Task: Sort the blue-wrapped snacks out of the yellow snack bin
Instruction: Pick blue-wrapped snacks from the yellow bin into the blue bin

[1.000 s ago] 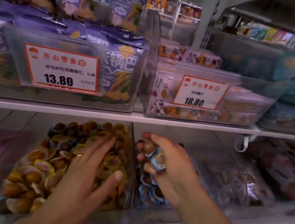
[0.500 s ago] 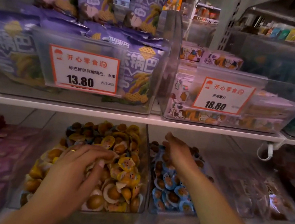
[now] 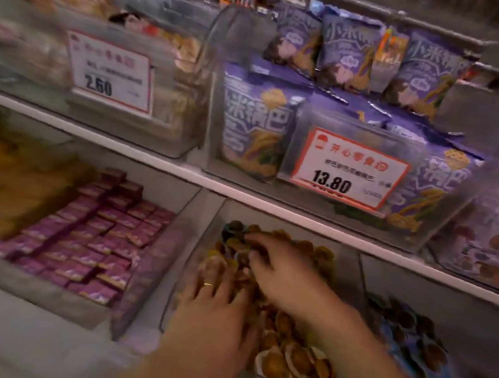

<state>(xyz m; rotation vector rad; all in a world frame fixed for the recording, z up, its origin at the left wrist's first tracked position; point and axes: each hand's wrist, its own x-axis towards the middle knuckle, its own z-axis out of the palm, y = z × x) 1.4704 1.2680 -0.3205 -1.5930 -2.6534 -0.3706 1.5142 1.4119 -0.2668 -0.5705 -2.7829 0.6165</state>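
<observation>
Well left of the hands, a price card (image 3: 113, 73) reads 2.60. The left hand (image 3: 213, 312) lies on the yellow snack bin (image 3: 185, 277), fingers spread flat over the snacks. The right hand (image 3: 283, 274) reaches across the same bin, fingertips among blue-wrapped snacks (image 3: 233, 236) at its far left corner; blur hides any grip and how they lie. Above, a card (image 3: 346, 169) reads 13.80.

Yellow snack bin (image 3: 191, 265): clear, heaped; blue-wrapped snacks (image 3: 231, 231) at back.
</observation>
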